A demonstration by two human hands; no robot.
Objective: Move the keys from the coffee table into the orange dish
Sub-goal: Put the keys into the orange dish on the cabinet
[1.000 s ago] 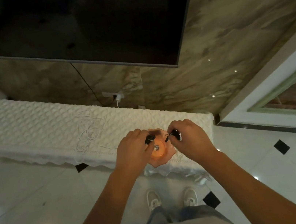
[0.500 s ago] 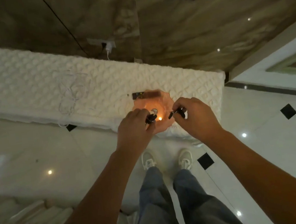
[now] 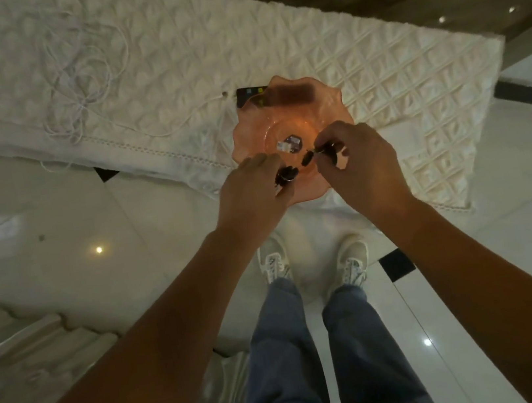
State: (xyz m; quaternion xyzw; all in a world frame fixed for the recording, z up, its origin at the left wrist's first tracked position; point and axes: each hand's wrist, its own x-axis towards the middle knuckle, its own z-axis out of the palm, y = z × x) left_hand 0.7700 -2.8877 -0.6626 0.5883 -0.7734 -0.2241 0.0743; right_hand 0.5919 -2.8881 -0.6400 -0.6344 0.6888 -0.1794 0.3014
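Note:
An orange glass dish [image 3: 286, 115] with a wavy rim rests on a long cabinet draped in a white quilted cover [image 3: 188, 61]. Over the dish's near rim, my left hand [image 3: 249, 193] pinches a black-headed key [image 3: 286, 174]. My right hand [image 3: 361, 166] pinches another black-headed key [image 3: 307, 158] just above the dish's bowl. A small dark item with a white tag [image 3: 289, 143] lies in the middle of the dish. Both keys are a short gap apart.
A black remote [image 3: 252, 94] lies partly under the dish's far rim. A tangle of white cable [image 3: 80, 73] spreads over the cover to the left. My shoes [image 3: 315, 263] stand on glossy white tiles. A pale carved table edge [image 3: 37, 342] shows at lower left.
The camera has tilted further down, so the television left the view. Both hands stayed over the dish with their keys, and have drawn back towards its near rim.

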